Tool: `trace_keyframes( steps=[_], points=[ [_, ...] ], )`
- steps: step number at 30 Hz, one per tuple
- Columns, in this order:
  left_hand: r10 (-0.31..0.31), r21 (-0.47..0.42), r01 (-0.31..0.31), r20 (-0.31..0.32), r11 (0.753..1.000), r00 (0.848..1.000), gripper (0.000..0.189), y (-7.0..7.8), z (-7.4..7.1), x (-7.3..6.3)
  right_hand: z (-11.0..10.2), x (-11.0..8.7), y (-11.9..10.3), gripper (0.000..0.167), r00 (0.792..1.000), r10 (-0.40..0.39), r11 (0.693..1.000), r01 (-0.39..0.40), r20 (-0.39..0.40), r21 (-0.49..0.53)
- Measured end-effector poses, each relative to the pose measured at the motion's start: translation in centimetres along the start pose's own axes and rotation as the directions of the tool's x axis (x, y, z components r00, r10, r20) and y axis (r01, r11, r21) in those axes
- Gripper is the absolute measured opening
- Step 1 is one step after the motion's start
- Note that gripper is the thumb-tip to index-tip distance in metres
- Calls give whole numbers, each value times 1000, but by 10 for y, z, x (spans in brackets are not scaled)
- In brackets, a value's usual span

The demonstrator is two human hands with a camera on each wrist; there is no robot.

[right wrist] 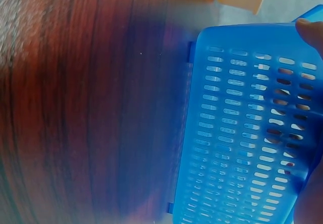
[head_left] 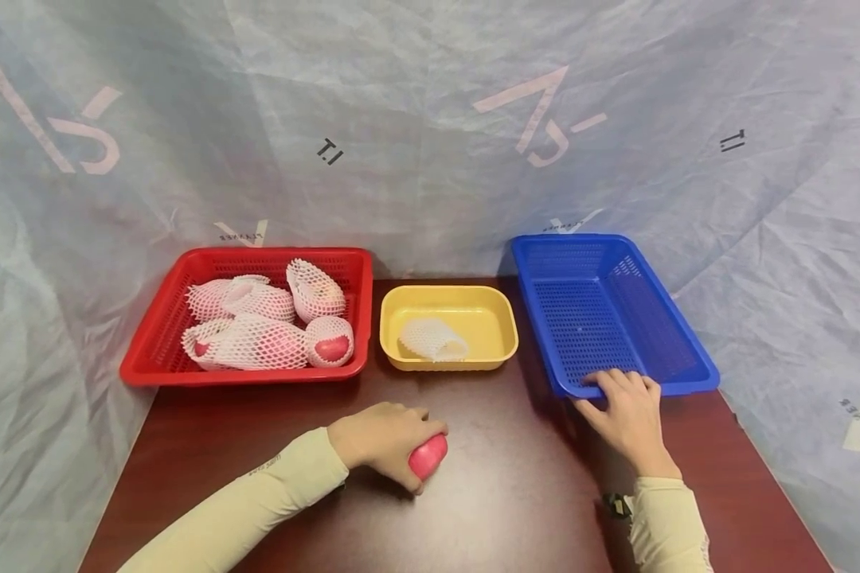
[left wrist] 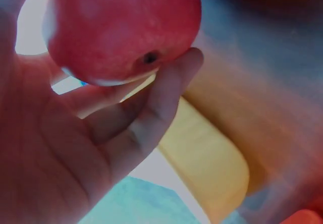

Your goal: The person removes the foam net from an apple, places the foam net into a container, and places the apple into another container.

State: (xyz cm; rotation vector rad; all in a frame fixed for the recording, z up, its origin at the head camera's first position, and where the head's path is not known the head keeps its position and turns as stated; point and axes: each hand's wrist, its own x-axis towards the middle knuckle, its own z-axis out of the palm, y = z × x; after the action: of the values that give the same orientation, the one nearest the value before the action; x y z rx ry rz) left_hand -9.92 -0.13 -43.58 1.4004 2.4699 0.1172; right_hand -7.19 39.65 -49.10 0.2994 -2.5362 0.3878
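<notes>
My left hand (head_left: 385,439) holds a red apple (head_left: 428,456) over the near middle of the table, thumb and fingers curled round it. In the left wrist view the apple (left wrist: 121,27) shows a small dark pit at its end, with a fingertip (left wrist: 189,65) against its skin. Over at the right, my right hand (head_left: 627,414) grips the near rim of the blue basket (head_left: 677,350), fingers inside and thumb outside. The right wrist view shows the slotted wall of this basket (right wrist: 227,108), the fingers partly visible through the slots.
A red basket (head_left: 247,377) on the left holds several fruits in white foam nets (head_left: 279,342). Between the baskets stands a yellow tub (head_left: 447,365) with a loose foam net (head_left: 430,338) in it. Grey printed cloth (head_left: 416,119) hangs behind the brown table (head_left: 502,493).
</notes>
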Motion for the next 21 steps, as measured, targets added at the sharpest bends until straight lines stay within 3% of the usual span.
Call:
trace_keyframes(
  steps=[6,11,16,21],
  points=[
    [14,11,-13,-59,1000,998,74,-6,-22,9,0,1,-2,34,1000,6,1000,-6,2,6],
    [23,-9,-25,-144,1000,989,75,-9,-47,23,-2,1,-3,32,1000,11,1000,-11,15,-7],
    [31,-21,-36,-226,999,974,76,-6,-68,44,-3,-1,-7,31,999,25,999,-24,34,-22],
    [55,-16,-62,-263,998,963,78,-3,-77,70,-2,-4,-14,31,999,22,999,-21,50,-32]
  ],
)
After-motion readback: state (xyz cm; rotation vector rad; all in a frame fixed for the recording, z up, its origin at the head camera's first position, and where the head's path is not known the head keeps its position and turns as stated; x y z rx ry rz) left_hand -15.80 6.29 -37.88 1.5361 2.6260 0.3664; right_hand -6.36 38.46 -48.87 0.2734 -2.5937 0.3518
